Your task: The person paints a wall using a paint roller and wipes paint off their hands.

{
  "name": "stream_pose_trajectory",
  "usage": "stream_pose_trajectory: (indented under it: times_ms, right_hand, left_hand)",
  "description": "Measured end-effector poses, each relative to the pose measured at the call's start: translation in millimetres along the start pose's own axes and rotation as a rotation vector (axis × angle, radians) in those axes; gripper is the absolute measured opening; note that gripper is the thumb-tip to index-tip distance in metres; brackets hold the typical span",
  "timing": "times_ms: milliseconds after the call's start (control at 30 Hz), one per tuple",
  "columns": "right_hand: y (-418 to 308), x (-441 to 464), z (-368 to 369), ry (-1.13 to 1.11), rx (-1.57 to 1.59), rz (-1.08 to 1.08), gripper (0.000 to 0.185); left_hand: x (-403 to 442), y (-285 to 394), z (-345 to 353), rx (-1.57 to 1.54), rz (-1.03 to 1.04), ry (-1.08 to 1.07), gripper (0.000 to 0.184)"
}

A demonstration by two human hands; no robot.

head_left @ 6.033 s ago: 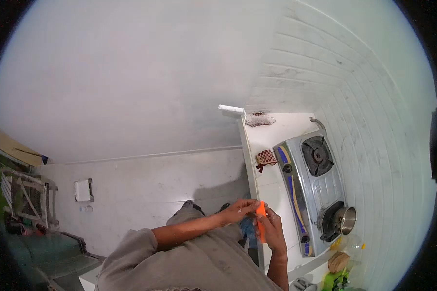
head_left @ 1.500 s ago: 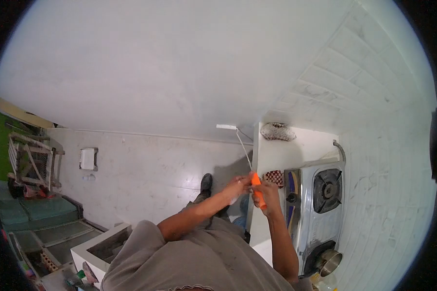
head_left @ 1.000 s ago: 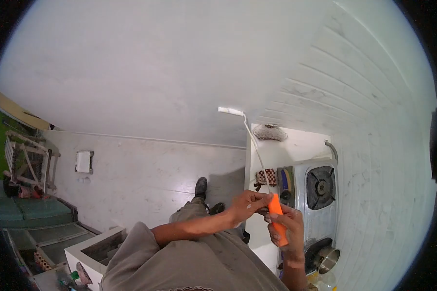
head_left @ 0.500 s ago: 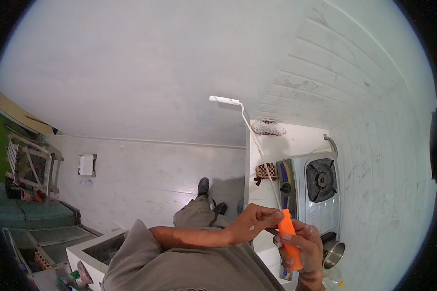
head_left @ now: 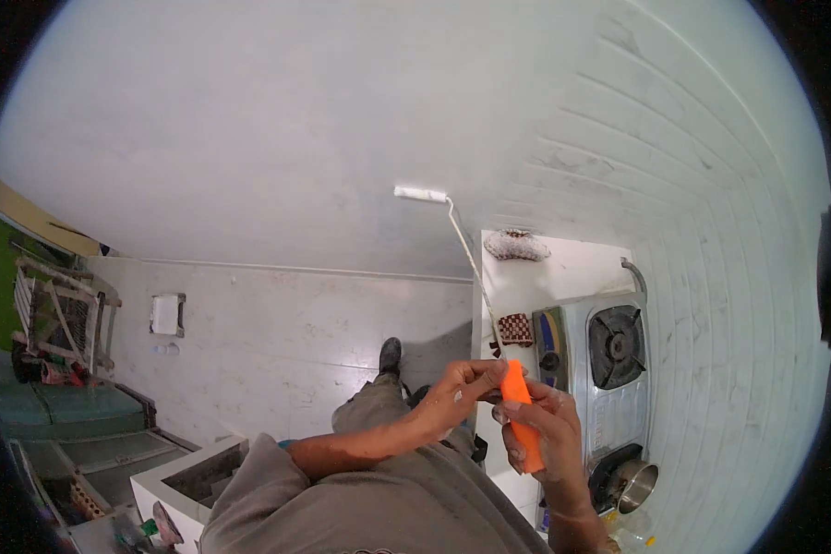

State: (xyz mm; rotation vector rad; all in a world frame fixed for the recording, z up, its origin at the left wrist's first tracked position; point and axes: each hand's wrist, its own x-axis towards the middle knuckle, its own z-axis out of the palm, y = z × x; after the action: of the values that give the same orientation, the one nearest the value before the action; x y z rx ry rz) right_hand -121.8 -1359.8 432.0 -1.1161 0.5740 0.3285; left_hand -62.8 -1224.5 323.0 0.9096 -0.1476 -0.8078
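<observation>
Paint roller (head_left: 475, 269) is in both hands, just left of the stove (head_left: 608, 406). Its orange handle (head_left: 516, 386) leans a bit. The right hand (head_left: 556, 430) has its fingers curled around the handle. The left hand (head_left: 460, 396) pinches the top end of it with thumb and fingers. A thin rod (head_left: 461, 233) goes up to a white roll (head_left: 421, 194), which is left of the stove's far end. I can't tell if the roll touches the white wall (head_left: 249, 129). A red and white checked cloth (head_left: 516, 330) lies just left of the stove, near the rod. A lumpy grey-white thing (head_left: 517, 246) sits past the stove's far end. A shiny pot (head_left: 636, 487) is at the stove's near end. The stove's front has a blue and yellow patch (head_left: 549, 332), and any writing there is too small to read.
</observation>
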Motion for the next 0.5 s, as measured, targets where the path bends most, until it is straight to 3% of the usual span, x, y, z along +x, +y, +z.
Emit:
stream_pose_trajectory:
  times_ms: [500]
  right_hand:
    - [68.6, 163.4, -5.3, 0.023, -0.057, 0.043, 0.014]
  left_hand:
    - [70.2, -53.0, -126.3, -0.134, -0.187, 0.262, 0.048]
